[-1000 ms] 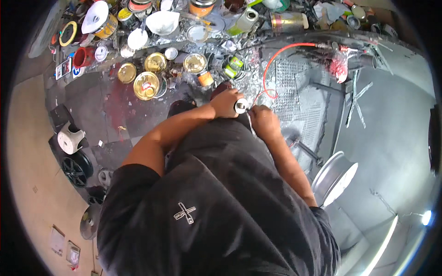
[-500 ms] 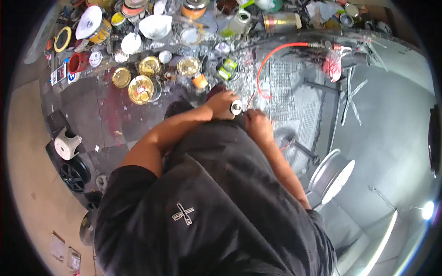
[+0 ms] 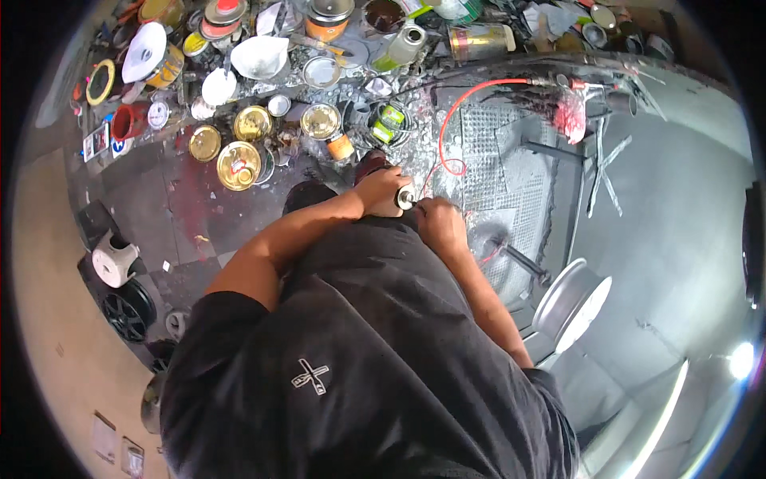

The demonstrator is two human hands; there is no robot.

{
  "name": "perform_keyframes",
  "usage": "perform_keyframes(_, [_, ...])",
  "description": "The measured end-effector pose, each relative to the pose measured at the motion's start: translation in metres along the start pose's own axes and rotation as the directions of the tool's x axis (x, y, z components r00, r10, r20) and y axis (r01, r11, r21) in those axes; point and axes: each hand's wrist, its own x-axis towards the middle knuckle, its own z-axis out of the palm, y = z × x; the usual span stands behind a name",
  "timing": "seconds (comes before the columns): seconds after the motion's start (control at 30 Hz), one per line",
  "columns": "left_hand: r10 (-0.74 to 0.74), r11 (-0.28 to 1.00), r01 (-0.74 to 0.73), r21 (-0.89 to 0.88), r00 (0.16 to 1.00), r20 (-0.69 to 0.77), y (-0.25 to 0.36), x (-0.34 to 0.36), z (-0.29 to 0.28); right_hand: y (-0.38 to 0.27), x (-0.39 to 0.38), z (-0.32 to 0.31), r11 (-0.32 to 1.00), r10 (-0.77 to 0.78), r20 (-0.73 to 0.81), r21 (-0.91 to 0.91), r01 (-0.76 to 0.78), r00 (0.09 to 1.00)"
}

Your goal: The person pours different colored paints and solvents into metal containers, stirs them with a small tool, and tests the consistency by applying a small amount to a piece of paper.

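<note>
In front of my waist, my left hand (image 3: pixel 381 193) wraps round a small cylinder (image 3: pixel 406 197) with a pale round end and a metal stub in its middle; its exact kind is unclear. Close beside that end is my right hand (image 3: pixel 441 224), its fingers bent and pressed together. Whatever lies between the right fingers is hidden or too small to name. A thin red line (image 3: pixel 428 180) drops from the orange-red hose (image 3: pixel 444 128) to just beyond my hands. My shoes show past the left forearm.
Paint cans with gold lids (image 3: pixel 238 165), an orange can (image 3: pixel 341 147) and a green-labelled container (image 3: pixel 388 124) stand on the floor ahead. A crowded bench (image 3: pixel 511 67) runs behind them. To the right are a metal grating (image 3: pixel 488 144), a stand's bar (image 3: pixel 524 262) and a silver wheel rim (image 3: pixel 573 303).
The view has shifted slightly. My right fingers have come nearer the cylinder's pale end, while my left hand keeps its grip on it.
</note>
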Motion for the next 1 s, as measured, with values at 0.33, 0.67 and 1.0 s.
perform_keyframes(0.33, [-0.157,0.987,0.154,-0.052,0.986,-0.061,-0.006,0.004,-0.02,-0.002,0.004,0.019,0.898,0.211,-0.041,0.403,-0.177,0.977])
perform_keyframes(0.67, [-0.353,0.934,0.351,0.065,0.935,0.028,-0.012,0.013,-0.025,-0.002,0.019,0.067,0.823,0.284,-0.205,0.553,-0.128,0.937])
perform_keyframes(1.0, [-0.368,0.93,0.368,-0.001,0.929,-0.032,0.008,0.05,-0.035,-0.003,0.035,0.078,0.742,0.323,-0.417,0.669,0.046,0.85])
